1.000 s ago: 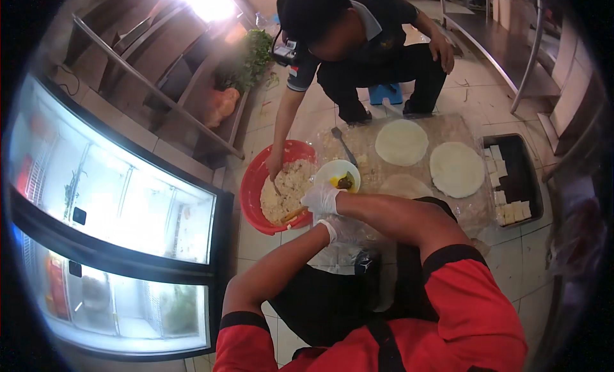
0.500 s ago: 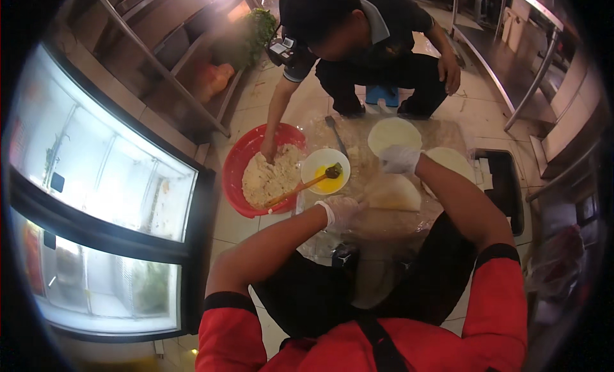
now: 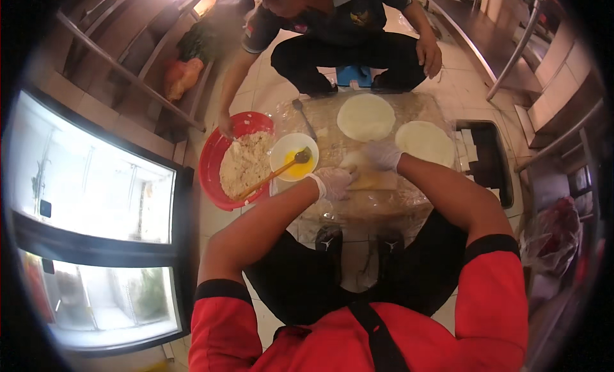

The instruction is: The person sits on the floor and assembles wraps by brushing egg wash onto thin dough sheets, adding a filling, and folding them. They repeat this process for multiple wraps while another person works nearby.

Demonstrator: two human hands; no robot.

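My left hand, in a translucent glove, pinches the left end of a folded pale dough sheet on the plastic-covered work surface. Gloved too, my right hand closes on the sheet's upper edge; its fingertips are partly hidden. Beyond the hands lie two round white dough sheets, one farther off and one to the right. Left of them stands a white bowl with yellow liquid, probably beaten egg. A wooden-handled utensil with a dark head rests across it.
A red basin holds crumbly pale filling, with a co-worker's hand at its rim. A dark-handled tool lies behind the bowl. A black tray stands right, a lit glass-door fridge left.
The sheet under my hands is now folded smaller. My right hand has come down and left toward my left hand. The co-worker's hand has drawn back from the filling to the basin's rim.
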